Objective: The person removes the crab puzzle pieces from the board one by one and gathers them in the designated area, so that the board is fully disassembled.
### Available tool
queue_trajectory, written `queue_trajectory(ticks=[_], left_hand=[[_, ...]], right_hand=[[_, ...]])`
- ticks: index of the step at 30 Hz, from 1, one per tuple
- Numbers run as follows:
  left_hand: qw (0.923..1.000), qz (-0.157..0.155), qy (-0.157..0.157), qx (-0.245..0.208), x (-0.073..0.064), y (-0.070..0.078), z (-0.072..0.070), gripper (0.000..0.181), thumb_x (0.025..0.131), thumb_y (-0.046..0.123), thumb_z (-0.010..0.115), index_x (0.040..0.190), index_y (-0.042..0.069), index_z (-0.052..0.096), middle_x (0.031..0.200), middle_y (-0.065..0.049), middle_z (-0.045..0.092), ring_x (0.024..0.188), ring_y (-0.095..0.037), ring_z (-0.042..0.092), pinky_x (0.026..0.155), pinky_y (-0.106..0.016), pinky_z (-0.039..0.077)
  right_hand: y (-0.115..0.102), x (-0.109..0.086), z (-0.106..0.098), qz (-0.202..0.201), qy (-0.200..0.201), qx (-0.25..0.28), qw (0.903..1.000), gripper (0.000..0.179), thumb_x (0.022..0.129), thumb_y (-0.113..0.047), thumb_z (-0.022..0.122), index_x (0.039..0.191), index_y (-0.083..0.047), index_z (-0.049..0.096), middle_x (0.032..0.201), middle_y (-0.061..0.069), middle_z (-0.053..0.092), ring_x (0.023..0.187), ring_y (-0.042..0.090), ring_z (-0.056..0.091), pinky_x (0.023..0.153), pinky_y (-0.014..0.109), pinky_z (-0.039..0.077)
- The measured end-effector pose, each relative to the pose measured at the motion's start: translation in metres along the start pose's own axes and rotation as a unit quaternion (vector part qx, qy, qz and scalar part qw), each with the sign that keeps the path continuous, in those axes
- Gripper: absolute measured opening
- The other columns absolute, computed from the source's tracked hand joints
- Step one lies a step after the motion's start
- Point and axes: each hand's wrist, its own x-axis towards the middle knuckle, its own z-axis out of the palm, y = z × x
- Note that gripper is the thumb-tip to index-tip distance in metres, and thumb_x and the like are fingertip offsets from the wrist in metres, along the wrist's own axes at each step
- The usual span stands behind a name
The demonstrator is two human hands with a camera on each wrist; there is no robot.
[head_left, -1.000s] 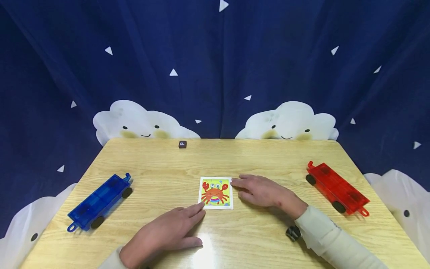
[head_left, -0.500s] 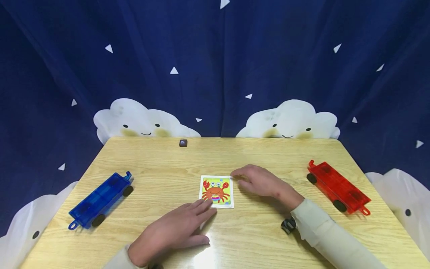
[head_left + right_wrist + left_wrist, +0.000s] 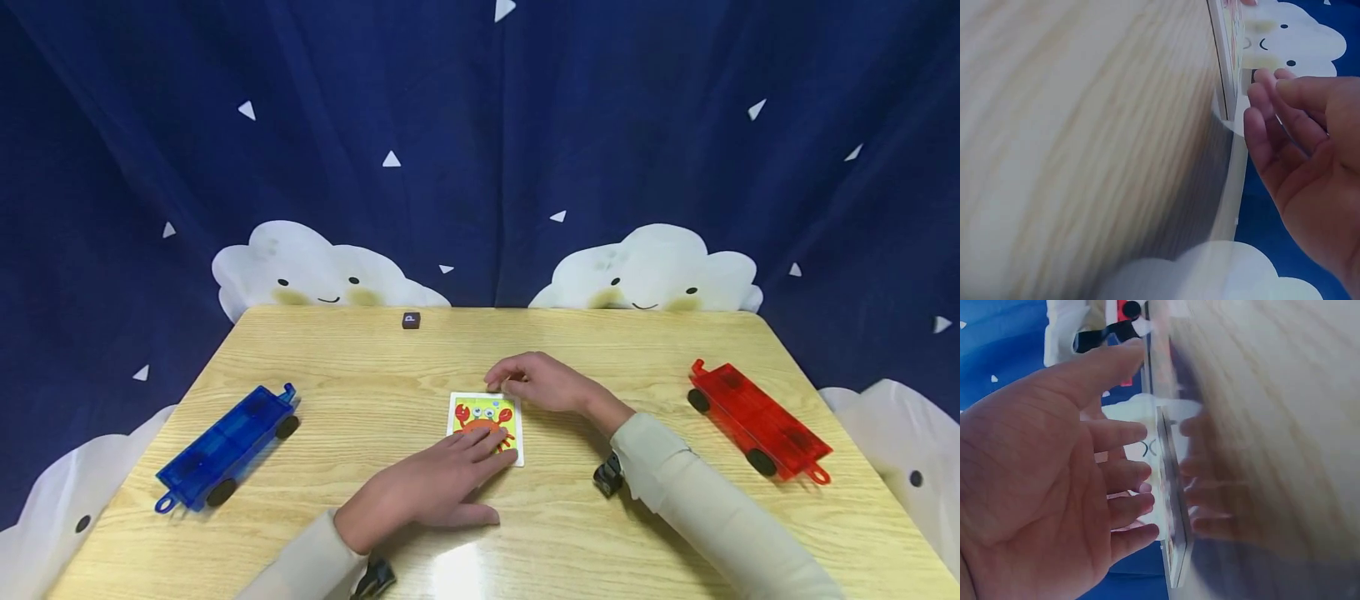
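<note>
A square crab picture tile with a white border (image 3: 486, 414) lies flat on the table. My left hand (image 3: 442, 482) stretches its fingers over the lower half of the tile and covers part of the crab. From the left wrist view, those fingertips (image 3: 1147, 503) are right at the face of the tile, seen edge-on. My right hand (image 3: 551, 385) is at the tile's top right corner, its fingers loosely bent. In the right wrist view, the thumb and fingers (image 3: 1266, 119) hang beside the tile's edge (image 3: 1227, 69) and hold nothing.
On the left of the wooden table (image 3: 337, 358) is a blue wheeled toy car base (image 3: 225, 446); a red one (image 3: 757, 417) sits on the right. A small dark cube with a letter P (image 3: 411, 321) is near the back edge. Behind hangs a dark blue curtain (image 3: 495, 167).
My left hand has slid right and forward, from the tile's lower left corner to over its lower half. My right hand has moved from the tile's right side up to its top corner.
</note>
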Motion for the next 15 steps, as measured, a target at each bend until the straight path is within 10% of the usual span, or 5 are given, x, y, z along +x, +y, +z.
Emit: queue_trajectory(ticks=[15], left_hand=[[0.999,-0.012,-0.025,-0.035,0.004,-0.004,0.004,0.078,0.1,0.061,0.055,0.164,0.022,0.033,0.17,-0.011,0.017,0.156,-0.032,0.009,0.122,-0.053,0.019]], right_hand=[[0.0,0.029,0.003,0.066,-0.075,0.173,0.9799,0.025,0.104,-0.003,0.057,0.125,0.0,0.071,0.118,0.01,0.074,0.097,0.025,0.067,0.082,0.037,0.056]])
